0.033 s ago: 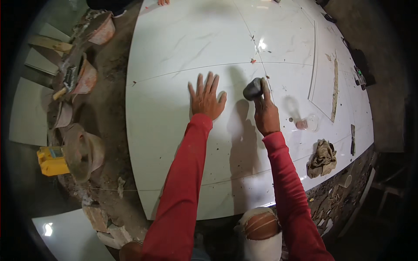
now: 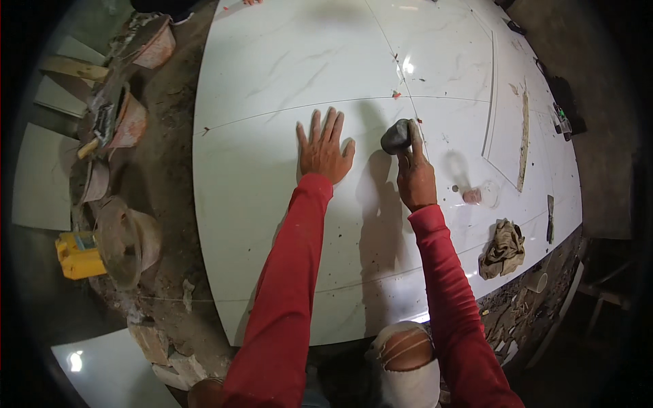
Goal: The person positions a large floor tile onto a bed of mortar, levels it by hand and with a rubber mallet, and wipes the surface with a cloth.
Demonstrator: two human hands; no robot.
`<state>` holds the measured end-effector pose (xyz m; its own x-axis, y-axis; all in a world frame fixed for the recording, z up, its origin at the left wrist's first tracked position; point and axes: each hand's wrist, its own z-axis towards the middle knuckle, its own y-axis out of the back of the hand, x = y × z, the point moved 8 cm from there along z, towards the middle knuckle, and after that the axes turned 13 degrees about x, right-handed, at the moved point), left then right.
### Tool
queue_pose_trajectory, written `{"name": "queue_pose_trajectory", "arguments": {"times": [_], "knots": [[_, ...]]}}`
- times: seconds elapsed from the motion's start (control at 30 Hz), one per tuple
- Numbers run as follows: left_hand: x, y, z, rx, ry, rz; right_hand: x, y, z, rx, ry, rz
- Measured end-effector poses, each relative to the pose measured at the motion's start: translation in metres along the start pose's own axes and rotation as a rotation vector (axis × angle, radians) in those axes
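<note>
Palm down on a large white marbled floor tile (image 2: pixel 255 183), my left hand (image 2: pixel 325 151) lies with its fingers spread. My right hand (image 2: pixel 416 182) is closed around the handle of a rubber mallet (image 2: pixel 396 138), the index finger stretched along it. The mallet's black head is over the tiles near a joint line; whether it touches the surface I cannot tell. Small red pieces, one of them a red tile spacer (image 2: pixel 396 94), stick up at the joints ahead of my hands.
A clear cup (image 2: pixel 488 194) and a crumpled brown cloth (image 2: pixel 503 250) rest on the tiles at right. Along the dirt strip at left stand mortar-stained buckets (image 2: pixel 130 122) and a yellow container (image 2: pixel 79 255). Another person's hand (image 2: pixel 252 2) shows at the top edge.
The view has shifted very slightly. Both hands and the mallet stay in nearly the same places over the tiles.
</note>
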<state>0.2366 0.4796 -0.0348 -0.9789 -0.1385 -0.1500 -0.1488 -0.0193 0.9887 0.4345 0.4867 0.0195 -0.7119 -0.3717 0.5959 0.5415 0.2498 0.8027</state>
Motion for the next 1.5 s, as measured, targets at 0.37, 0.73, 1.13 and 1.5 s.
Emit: {"name": "queue_pose_trajectory", "arguments": {"times": [0.37,0.73,1.13,1.5], "knots": [[-0.002,0.014,0.041,0.099,-0.110,-0.068,0.029,0.047,0.003,-0.213,-0.090,0.044],[-0.007,0.012,0.049,0.186,-0.110,-0.004,-0.027,-0.004,-0.047,0.259,-0.635,0.003],[-0.011,0.011,0.045,0.182,-0.120,-0.045,0.002,0.027,-0.030,-0.128,-0.377,0.273],[-0.005,0.024,0.054,0.112,-0.124,-0.130,0.009,0.004,-0.003,0.165,-0.291,-0.019]]}}
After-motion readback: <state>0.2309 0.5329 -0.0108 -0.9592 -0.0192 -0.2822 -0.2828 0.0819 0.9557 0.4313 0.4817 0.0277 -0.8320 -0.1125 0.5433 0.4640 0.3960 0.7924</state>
